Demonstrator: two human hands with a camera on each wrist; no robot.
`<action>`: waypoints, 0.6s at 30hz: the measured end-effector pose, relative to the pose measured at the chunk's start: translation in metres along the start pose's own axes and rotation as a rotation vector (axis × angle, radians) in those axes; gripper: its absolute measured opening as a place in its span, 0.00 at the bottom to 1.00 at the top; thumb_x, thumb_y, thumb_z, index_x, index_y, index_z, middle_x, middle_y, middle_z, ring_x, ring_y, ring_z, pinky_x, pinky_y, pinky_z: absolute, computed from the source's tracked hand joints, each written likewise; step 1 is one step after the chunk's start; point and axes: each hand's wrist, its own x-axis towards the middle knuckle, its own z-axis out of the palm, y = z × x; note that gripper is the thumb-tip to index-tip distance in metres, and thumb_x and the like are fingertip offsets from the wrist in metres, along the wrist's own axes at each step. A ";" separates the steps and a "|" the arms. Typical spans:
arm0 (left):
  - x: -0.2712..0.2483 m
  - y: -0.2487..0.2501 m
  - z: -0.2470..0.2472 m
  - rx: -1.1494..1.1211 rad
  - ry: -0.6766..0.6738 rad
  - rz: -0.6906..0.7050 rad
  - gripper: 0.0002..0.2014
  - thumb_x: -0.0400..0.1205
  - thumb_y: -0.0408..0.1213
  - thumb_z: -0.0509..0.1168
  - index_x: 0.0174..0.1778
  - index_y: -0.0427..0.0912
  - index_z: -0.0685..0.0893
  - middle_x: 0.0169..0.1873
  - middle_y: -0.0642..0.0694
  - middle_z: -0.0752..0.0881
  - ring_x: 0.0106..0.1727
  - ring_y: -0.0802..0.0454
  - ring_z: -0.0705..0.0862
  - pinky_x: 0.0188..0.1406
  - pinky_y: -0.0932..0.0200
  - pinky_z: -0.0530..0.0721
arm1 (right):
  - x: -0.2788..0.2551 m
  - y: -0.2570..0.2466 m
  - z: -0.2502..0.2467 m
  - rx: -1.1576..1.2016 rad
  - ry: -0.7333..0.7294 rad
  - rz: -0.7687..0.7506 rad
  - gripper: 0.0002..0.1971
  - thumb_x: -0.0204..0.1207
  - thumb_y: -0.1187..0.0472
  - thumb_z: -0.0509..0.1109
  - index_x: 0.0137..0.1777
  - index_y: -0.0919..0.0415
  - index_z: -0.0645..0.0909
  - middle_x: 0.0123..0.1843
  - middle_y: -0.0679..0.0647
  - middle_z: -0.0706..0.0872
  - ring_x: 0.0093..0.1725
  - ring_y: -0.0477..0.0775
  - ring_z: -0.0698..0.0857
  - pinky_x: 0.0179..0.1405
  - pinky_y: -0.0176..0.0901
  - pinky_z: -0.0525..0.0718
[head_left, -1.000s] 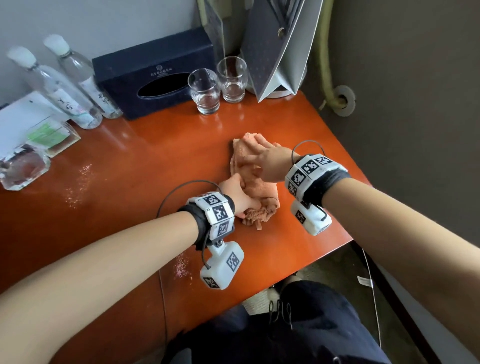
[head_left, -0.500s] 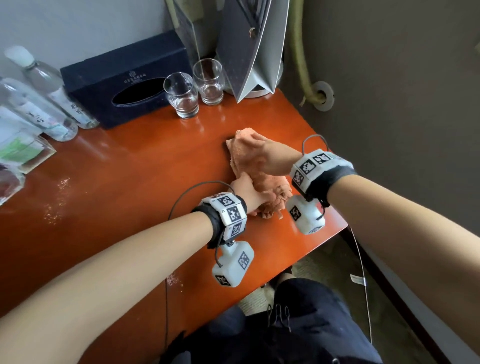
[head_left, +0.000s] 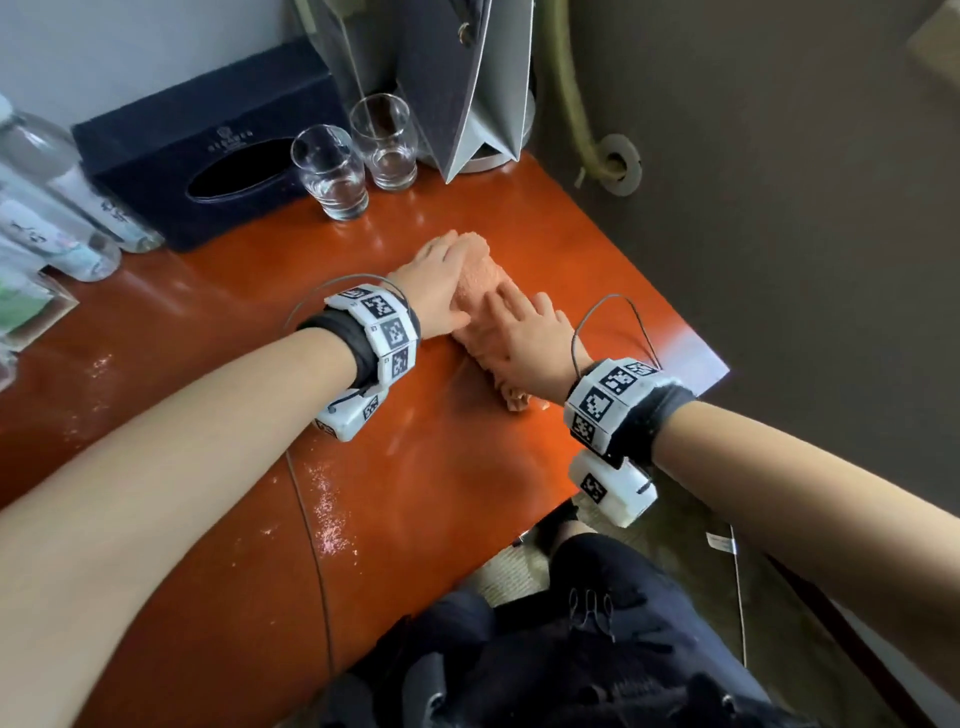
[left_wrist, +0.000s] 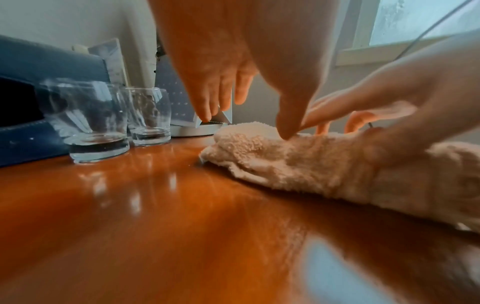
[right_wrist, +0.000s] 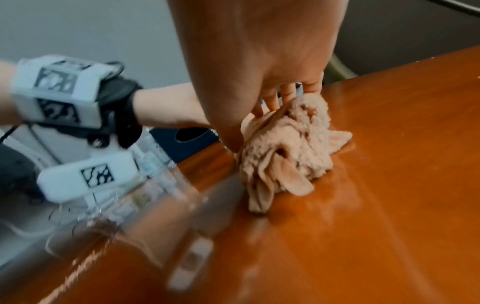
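The towel (head_left: 475, 270) lies bunched in a loose roll on the table (head_left: 457, 478), running from about 11 o'clock to 5 o'clock in the head view. The left hand (head_left: 436, 291) rests on its far end, with the fingers (left_wrist: 207, 102) straight and slightly apart and the thumb tip touching the pile. The right hand (head_left: 524, 338) lies flat on the near half, fingers spread and pressing down. Its wrist hides part of the frayed near end.

At 3 o'clock of the towel a strip of bare wood runs to the table's right edge, with the table's corner (head_left: 719, 370) at about 4 o'clock. The front edge is near the towel's lower end, at 5 to 6 o'clock. The widest open surface lies from 7 to 9 o'clock.

At 11 o'clock two glasses (head_left: 332, 176) stand well apart from the towel. Just behind them are a dark tissue box (head_left: 182, 156) and a folded stand (head_left: 467, 93). Bottles (head_left: 62, 218) crowd the left edge at 9 to 10 o'clock.
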 end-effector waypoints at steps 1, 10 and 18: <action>0.003 0.000 0.002 0.016 -0.059 0.001 0.45 0.77 0.43 0.69 0.82 0.36 0.48 0.83 0.37 0.48 0.83 0.42 0.51 0.80 0.46 0.60 | -0.001 0.000 0.003 -0.040 0.032 -0.002 0.29 0.79 0.46 0.56 0.78 0.58 0.63 0.79 0.53 0.64 0.67 0.61 0.72 0.57 0.54 0.76; 0.019 0.014 0.009 0.146 -0.171 -0.002 0.50 0.77 0.46 0.70 0.82 0.36 0.40 0.83 0.38 0.42 0.82 0.38 0.54 0.76 0.44 0.68 | -0.006 0.002 0.010 0.062 0.067 -0.014 0.33 0.65 0.46 0.47 0.55 0.63 0.87 0.56 0.57 0.88 0.38 0.61 0.87 0.26 0.42 0.80; 0.041 0.039 0.009 0.180 -0.144 0.063 0.50 0.76 0.44 0.71 0.82 0.34 0.43 0.83 0.36 0.46 0.82 0.39 0.56 0.76 0.46 0.68 | -0.011 0.027 0.010 0.097 0.101 0.041 0.32 0.66 0.46 0.48 0.54 0.63 0.87 0.54 0.57 0.89 0.37 0.60 0.86 0.25 0.42 0.79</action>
